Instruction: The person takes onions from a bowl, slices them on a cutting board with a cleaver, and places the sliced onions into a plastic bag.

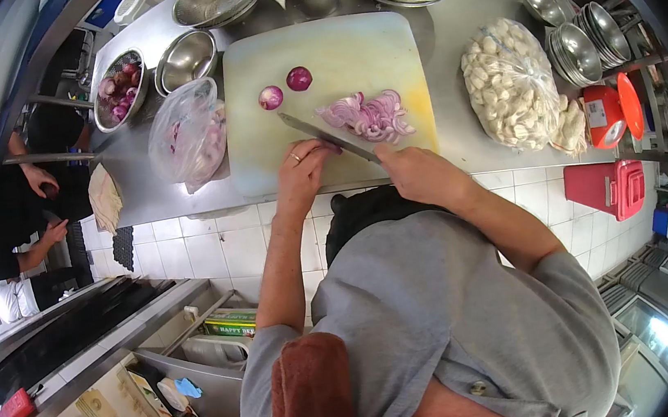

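Note:
On the pale cutting board point(261, 143), my right hand point(422, 172) is closed round the handle of a knife point(332, 138), its blade pointing up and left. My left hand point(302, 171), with a ring on one finger, presses its fingertips on a small purple onion piece point(333, 148) at the blade; most of that piece is hidden. Sliced red onion point(369, 117) lies in a pile just beyond the blade. Two peeled onion pieces, one paler point(270, 98) and one dark purple point(299, 79), rest farther up the board.
Left of the board are a clear bag of onions point(190, 138), a steel bowl point(190, 62) and a colander of onions point(119, 89). To the right are a garlic bag point(508, 86), stacked bowls point(575, 49) and a red scale point(605, 116). A co-worker point(1, 213) stands at far left.

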The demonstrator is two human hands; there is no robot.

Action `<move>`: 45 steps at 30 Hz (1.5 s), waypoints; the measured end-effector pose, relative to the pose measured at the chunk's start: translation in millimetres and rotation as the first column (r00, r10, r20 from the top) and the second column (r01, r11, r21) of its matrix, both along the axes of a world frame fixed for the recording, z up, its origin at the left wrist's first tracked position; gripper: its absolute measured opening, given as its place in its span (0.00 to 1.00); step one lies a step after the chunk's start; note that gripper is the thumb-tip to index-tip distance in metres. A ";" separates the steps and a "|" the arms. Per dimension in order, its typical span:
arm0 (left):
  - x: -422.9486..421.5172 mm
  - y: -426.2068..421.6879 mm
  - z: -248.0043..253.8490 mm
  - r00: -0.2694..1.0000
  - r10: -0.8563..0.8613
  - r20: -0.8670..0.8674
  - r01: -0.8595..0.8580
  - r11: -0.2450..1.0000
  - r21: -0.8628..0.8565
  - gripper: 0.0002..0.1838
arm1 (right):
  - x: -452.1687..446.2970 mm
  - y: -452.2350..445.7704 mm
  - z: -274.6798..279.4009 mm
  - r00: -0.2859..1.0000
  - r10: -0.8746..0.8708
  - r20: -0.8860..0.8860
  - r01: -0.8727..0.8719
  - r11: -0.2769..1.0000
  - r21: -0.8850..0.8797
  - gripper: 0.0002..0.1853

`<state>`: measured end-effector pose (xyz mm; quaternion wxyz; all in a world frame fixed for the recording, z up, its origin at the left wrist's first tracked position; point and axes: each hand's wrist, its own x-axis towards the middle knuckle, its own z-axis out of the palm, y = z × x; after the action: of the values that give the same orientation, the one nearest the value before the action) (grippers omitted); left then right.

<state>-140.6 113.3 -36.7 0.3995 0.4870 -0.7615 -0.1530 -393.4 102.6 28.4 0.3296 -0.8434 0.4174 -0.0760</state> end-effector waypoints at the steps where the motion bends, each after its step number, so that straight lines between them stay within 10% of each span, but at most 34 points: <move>1: -0.1 -1.4 -1.5 1.000 -0.004 -0.002 0.004 1.000 -0.002 0.11 | 1.6 0.0 -0.9 1.000 0.023 -0.011 -0.023 1.000 -0.009 0.12; 45: 11.2 -8.8 -10.8 0.999 -0.052 -0.004 0.052 0.998 -0.032 0.11 | 8.6 8.7 23.6 0.992 0.031 -0.125 -0.024 0.998 0.059 0.10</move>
<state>-129.4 104.5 -47.4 0.4052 0.4602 -0.7751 -0.1523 -384.8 111.3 52.0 0.3277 -0.8425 0.4276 -0.0060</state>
